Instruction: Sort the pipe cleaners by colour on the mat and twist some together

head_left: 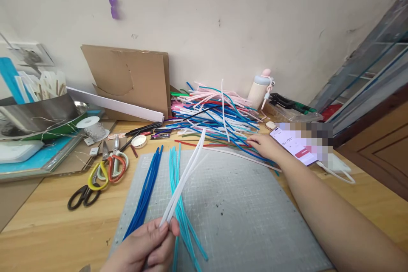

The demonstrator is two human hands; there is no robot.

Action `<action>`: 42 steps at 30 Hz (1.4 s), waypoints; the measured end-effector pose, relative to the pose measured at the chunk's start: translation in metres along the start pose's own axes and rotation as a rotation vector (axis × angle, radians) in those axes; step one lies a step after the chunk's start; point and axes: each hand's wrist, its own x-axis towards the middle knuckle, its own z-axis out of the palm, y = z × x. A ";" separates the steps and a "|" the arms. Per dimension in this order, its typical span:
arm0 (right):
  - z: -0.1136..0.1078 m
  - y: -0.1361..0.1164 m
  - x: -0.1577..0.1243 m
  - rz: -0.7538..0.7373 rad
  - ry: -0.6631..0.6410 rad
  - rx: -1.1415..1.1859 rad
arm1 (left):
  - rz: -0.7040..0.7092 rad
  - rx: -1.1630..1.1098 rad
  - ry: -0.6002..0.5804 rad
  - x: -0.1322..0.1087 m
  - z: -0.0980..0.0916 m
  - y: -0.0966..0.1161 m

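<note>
My left hand point(153, 242) is closed around the lower ends of a small bundle of white pipe cleaners point(185, 174), which fan slightly at the top. Beneath that bundle, light blue pipe cleaners point(183, 225) lie on a grey cutting mat point(242, 216). To their left rests a group of dark blue pipe cleaners point(148, 191). My right hand point(263, 145) reaches to the near right edge of a mixed pile of pipe cleaners point(210, 112). Its fingers are bent together at blue stems there; what they pinch is too small to make out.
Several scissors point(110, 168) lie left of the mat, near a clear spool point(92, 127) and a white lid point(139, 141). Cardboard point(127, 76) leans on the wall. Right of the pile stand a bottle point(259, 89) and a phone point(293, 146) with a white cable.
</note>
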 end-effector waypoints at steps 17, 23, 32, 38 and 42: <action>-0.058 -0.046 -0.026 0.083 0.360 -0.332 | 0.106 -0.035 -0.060 0.008 -0.015 -0.012; -0.085 -0.114 -0.045 0.248 -0.130 0.865 | 0.185 0.003 -0.001 0.008 -0.010 -0.011; -0.041 -0.181 -0.056 0.358 -0.586 1.729 | 0.270 0.006 0.042 0.010 -0.011 -0.014; -0.013 -0.206 -0.076 0.445 -0.605 1.831 | 0.249 0.088 0.079 0.005 -0.009 -0.016; 0.001 -0.231 -0.097 0.284 -0.643 1.767 | 0.354 0.365 0.110 0.013 -0.008 -0.026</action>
